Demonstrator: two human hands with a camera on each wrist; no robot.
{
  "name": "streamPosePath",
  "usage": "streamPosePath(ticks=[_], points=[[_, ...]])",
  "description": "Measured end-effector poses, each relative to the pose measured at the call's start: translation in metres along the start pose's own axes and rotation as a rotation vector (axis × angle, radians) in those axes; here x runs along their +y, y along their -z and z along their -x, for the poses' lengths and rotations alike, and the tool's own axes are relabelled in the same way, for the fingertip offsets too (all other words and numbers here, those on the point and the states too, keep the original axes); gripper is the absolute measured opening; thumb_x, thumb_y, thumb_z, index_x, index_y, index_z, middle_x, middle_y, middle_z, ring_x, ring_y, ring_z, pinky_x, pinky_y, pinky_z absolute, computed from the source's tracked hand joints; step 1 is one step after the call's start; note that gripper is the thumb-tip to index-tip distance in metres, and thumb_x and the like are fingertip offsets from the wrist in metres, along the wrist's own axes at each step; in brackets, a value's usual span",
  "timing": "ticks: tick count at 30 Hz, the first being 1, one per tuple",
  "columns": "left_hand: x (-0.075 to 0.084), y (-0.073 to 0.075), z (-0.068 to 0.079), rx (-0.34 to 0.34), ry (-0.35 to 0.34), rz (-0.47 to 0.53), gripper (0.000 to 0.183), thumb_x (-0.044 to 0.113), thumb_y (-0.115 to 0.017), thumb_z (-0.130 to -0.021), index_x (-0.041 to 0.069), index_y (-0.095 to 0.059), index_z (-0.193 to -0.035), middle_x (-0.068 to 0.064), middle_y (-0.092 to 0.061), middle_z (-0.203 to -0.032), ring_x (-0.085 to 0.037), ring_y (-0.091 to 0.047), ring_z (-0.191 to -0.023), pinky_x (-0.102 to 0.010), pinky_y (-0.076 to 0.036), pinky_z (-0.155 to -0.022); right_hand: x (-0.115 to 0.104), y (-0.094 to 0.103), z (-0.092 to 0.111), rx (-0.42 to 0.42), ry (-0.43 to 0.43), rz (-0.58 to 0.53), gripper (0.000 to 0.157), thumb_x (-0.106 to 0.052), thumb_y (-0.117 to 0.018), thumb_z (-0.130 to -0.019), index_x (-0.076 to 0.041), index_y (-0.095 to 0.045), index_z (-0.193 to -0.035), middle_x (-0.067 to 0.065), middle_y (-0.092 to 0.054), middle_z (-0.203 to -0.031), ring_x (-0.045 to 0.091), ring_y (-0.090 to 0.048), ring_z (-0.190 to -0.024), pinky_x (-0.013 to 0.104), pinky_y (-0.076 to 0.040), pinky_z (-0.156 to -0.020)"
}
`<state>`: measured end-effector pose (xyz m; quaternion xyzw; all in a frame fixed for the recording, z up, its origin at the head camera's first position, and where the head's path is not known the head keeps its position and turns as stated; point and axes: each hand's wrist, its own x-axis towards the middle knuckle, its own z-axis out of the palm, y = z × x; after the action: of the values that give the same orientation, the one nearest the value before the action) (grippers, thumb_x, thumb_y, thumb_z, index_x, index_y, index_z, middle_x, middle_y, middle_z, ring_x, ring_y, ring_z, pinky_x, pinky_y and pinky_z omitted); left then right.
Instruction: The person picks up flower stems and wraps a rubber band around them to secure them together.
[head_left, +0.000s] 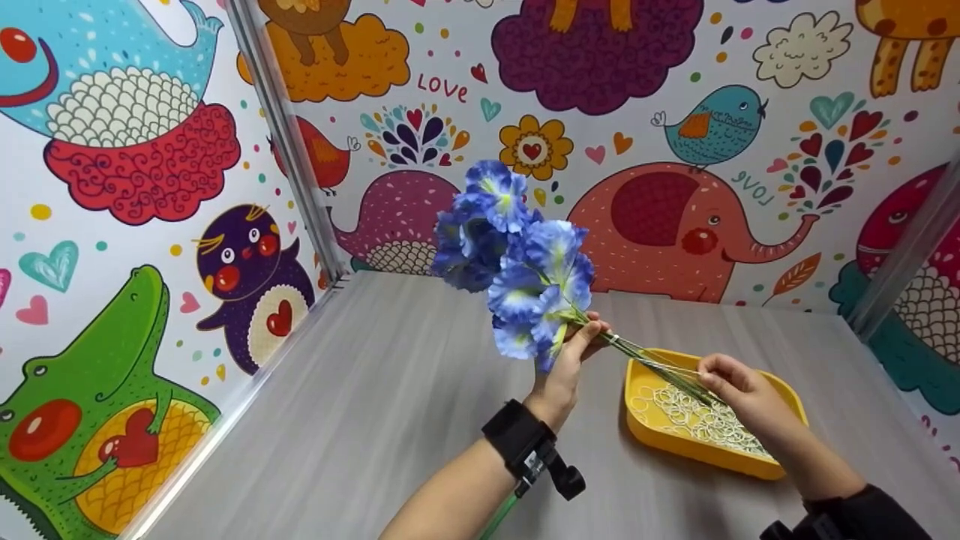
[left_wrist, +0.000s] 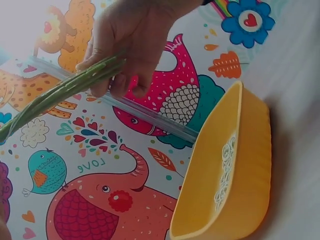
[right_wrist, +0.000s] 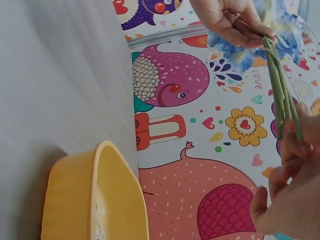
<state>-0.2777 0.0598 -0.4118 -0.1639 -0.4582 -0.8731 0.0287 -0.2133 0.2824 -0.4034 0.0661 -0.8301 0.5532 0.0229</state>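
A bunch of blue artificial flowers (head_left: 521, 289) is held tilted in mid-air, blooms to the upper left. My left hand (head_left: 564, 369) grips its green stems (right_wrist: 278, 82) just below the blooms. Around the stems, close to that hand, loops a pale rubber band (head_left: 613, 339). From the loop a thin strand runs taut along the stems to my right hand (head_left: 739, 388), whose thumb and fingers pinch it near the stem ends. In the left wrist view the right hand (left_wrist: 131, 47) partly hides the stem ends (left_wrist: 107, 66).
Below the right hand stands a yellow tray (head_left: 660, 441) with many pale rubber bands (head_left: 694, 416) in it. The grey tabletop (head_left: 337, 397) meets printed cartoon panels (head_left: 645, 225) at the back and sides. Each wrist wears a black strap (head_left: 517, 435).
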Motion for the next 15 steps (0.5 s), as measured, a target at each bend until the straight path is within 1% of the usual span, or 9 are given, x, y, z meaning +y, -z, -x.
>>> streamPosePath(ticks=[3, 4, 7, 10, 12, 15], points=[[0.003, -0.003, 0.004, -0.017, -0.039, 0.026, 0.013, -0.002, -0.059, -0.093, -0.009, -0.060, -0.104, -0.005, -0.070, -0.088, -0.015, -0.069, -0.083, -0.039, -0.057, -0.088, -0.001, -0.007, 0.000, 0.099, 0.021, 0.061, 0.019, -0.013, -0.044, -0.103, 0.006, -0.050, -0.101, -0.003, -0.047, -0.083, 0.006, -0.045, -0.076, 0.019, -0.039, -0.065], [0.004, -0.004, 0.005, -0.031, -0.045, 0.027, 0.013, -0.002, -0.059, -0.093, -0.009, -0.060, -0.103, -0.004, -0.069, -0.089, -0.014, -0.068, -0.084, -0.039, -0.057, -0.088, -0.001, -0.009, -0.001, 0.136, 0.035, 0.097, 0.018, -0.011, -0.045, -0.103, 0.005, -0.051, -0.100, -0.002, -0.047, -0.082, 0.005, -0.044, -0.075, 0.018, -0.037, -0.068], [0.006, -0.007, 0.009, -0.069, -0.049, 0.016, 0.013, -0.002, -0.058, -0.094, -0.010, -0.059, -0.104, -0.001, -0.069, -0.089, -0.012, -0.068, -0.085, -0.039, -0.056, -0.090, -0.002, -0.016, -0.001, 0.265, 0.101, 0.251, 0.011, -0.005, -0.050, -0.100, 0.004, -0.055, -0.096, 0.001, -0.046, -0.080, 0.007, -0.039, -0.075, 0.019, -0.033, -0.067], [0.007, -0.010, 0.010, -0.100, -0.063, 0.008, 0.018, 0.001, -0.058, -0.094, -0.013, -0.058, -0.106, 0.001, -0.069, -0.089, -0.012, -0.067, -0.086, -0.039, -0.055, -0.091, -0.003, -0.023, -0.001, 0.405, 0.196, 0.433, 0.007, -0.002, -0.057, -0.095, 0.001, -0.058, -0.090, 0.008, -0.051, -0.077, 0.015, -0.037, -0.079, 0.029, -0.026, -0.073], [0.007, -0.011, 0.011, -0.115, -0.069, 0.000, 0.020, 0.002, -0.058, -0.095, -0.013, -0.057, -0.107, 0.003, -0.069, -0.090, -0.011, -0.067, -0.087, -0.039, -0.055, -0.092, -0.004, -0.027, -0.002, 0.483, 0.238, 0.537, 0.006, -0.002, -0.060, -0.093, 0.001, -0.058, -0.087, 0.013, -0.056, -0.078, 0.022, -0.039, -0.081, 0.037, -0.025, -0.073], [0.007, -0.012, 0.012, -0.126, -0.068, -0.006, 0.018, 0.000, -0.057, -0.095, -0.013, -0.057, -0.107, 0.005, -0.069, -0.089, -0.010, -0.067, -0.087, -0.038, -0.054, -0.093, -0.007, -0.030, -0.001, 0.537, 0.254, 0.661, 0.007, -0.002, -0.061, -0.092, 0.003, -0.058, -0.089, 0.017, -0.061, -0.082, 0.030, -0.040, -0.084, 0.047, -0.022, -0.074]])
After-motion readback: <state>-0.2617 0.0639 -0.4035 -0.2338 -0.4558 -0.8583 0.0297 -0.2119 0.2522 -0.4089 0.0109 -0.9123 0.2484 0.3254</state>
